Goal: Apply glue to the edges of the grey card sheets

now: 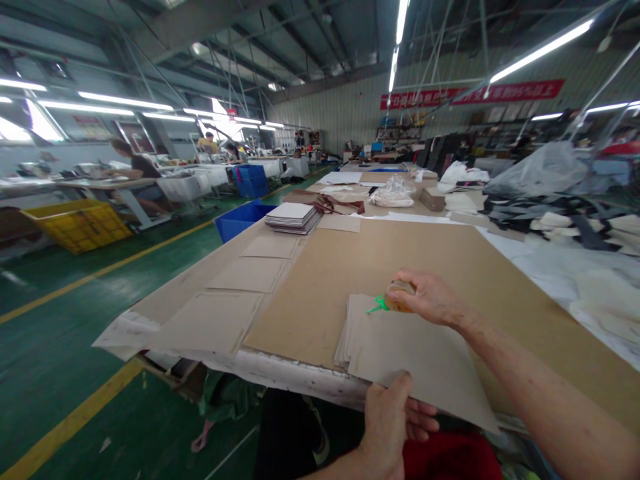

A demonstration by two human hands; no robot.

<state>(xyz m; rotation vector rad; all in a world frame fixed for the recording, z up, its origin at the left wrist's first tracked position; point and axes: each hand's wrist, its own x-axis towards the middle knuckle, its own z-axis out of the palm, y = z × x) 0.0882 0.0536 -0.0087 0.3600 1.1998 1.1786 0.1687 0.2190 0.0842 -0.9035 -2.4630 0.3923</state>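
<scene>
My right hand (429, 297) is wrapped round a small squeeze bottle of amber liquid (399, 297), tilted so that its green nozzle (376, 305) points down and left. The tip is over the upper left of the top grey-brown cardboard sheet (420, 357); whether it touches cannot be made out. Beneath that sheet a fanned stack of cardboard sheets (346, 340) shows at its left edge. At the near edge my left hand (393, 417) pinches the top sheet, thumb above and fingers below.
Separate cardboard pieces (205, 325) lie in a row along the table's left side. Behind them are a stack of boards (293, 218) and brown straps (343, 204). A large tan board (300, 293) covers the table. Blue bin (240, 221) beside it; fabric scraps (555, 217) at right.
</scene>
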